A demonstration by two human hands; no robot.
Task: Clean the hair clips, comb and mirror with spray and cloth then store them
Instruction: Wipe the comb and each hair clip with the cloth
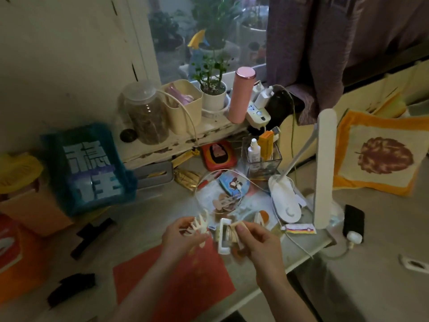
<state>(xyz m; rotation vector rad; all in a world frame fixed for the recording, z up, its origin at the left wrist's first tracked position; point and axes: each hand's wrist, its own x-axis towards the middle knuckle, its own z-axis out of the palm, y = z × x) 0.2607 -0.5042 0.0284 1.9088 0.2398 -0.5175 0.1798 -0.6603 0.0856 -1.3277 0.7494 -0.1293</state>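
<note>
Claw clip (199,225) in left hand (178,238) grip

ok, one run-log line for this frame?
left hand: grips cream claw clip | right hand: holds white clip | spray bottle: untouched in clear box | stage: handling clips

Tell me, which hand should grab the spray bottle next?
Probably the right hand. The white spray bottle stands in the clear box up on the right side of the table, nearer that hand. The right hand pinches only a small clip; the left hand holds the big cream claw clip.
</note>
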